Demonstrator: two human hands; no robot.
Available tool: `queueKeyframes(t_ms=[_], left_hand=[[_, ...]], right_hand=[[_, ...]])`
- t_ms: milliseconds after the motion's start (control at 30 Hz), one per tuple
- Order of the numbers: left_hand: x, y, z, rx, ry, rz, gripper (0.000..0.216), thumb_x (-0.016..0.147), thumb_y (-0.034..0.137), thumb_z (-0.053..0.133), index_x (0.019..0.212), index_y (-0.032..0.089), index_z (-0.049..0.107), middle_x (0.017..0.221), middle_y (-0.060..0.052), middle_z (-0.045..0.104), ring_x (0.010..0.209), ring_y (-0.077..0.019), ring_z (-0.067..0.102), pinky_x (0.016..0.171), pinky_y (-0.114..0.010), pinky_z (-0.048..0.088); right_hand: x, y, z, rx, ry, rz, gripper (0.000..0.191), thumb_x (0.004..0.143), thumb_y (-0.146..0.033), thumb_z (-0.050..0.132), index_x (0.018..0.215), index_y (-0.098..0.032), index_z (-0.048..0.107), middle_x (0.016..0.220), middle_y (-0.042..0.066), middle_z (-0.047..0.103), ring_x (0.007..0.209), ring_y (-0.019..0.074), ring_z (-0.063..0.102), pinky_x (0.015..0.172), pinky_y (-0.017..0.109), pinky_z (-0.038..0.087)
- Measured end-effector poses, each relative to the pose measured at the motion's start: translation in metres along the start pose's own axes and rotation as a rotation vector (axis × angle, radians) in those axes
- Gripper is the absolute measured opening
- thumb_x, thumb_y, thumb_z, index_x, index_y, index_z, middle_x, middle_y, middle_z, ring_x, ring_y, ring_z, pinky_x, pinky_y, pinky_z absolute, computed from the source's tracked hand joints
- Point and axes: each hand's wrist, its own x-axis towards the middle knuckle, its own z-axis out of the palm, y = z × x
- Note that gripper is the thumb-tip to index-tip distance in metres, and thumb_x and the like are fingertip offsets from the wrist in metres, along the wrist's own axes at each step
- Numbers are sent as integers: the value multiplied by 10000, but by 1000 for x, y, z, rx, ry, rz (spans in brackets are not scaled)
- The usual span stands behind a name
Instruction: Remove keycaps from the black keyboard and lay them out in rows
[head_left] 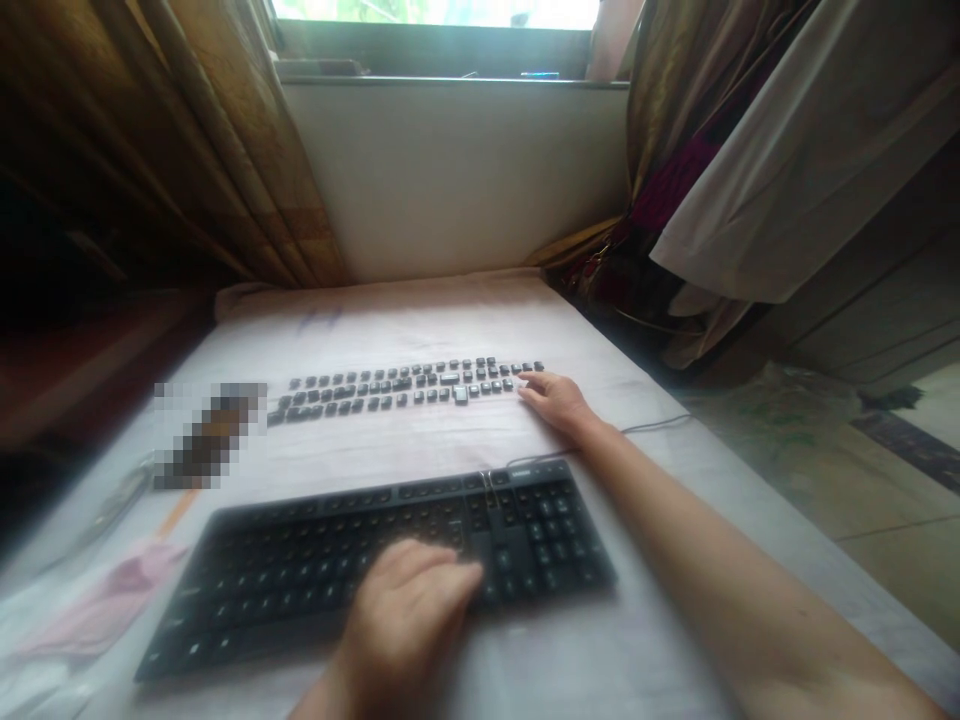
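A black keyboard (300,560) with many keycaps off lies at an angle on the cloth-covered surface. Over its lower middle is my left hand (409,605), blurred, with the fingers curled in; whatever they may hold is hidden. Beyond the keyboard, loose black keycaps (382,387) are laid out in rows. At the right end of these rows my right hand (553,398) reaches in, thumb and forefinger pinching a small keycap (520,384). A thin bent metal wire (489,488) rests on the keyboard's upper right part.
A pink cloth or brush-like thing (112,600) with an orange stick lies at the left, near a pixelated dark object (214,435). The keyboard's cable (656,423) runs off to the right edge. Curtains (247,150) and hanging clothes (757,170) flank the window.
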Motion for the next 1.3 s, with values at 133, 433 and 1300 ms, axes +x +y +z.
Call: queueKeyframes(t_ms=[133, 433, 1300], left_hand=[[2, 3, 0, 8, 9, 17, 168, 927, 91, 537, 1008, 132, 678, 796, -27, 762, 775, -170, 705, 754, -322, 529], [5, 5, 0, 35, -8, 39, 162, 935, 101, 532, 1012, 143, 669, 811, -34, 763, 741, -161, 701, 740, -318, 527], [0, 8, 3, 75, -63, 24, 177, 926, 92, 508, 1007, 156, 652, 762, -39, 745, 747, -163, 704, 709, -304, 530]], right_hand=[[-21, 0, -10, 53, 10, -35, 263, 845, -187, 647, 1082, -199, 761, 1003, 65, 790, 892, 209, 744, 870, 337, 579], [-91, -13, -27, 161, 149, -233, 198, 883, -220, 586, 958, -230, 770, 964, 52, 786, 890, 214, 745, 824, 336, 603], [-135, -77, -19, -234, 13, -836, 194, 836, -81, 687, 939, -235, 744, 1166, 102, 721, 991, 243, 695, 807, 356, 601]])
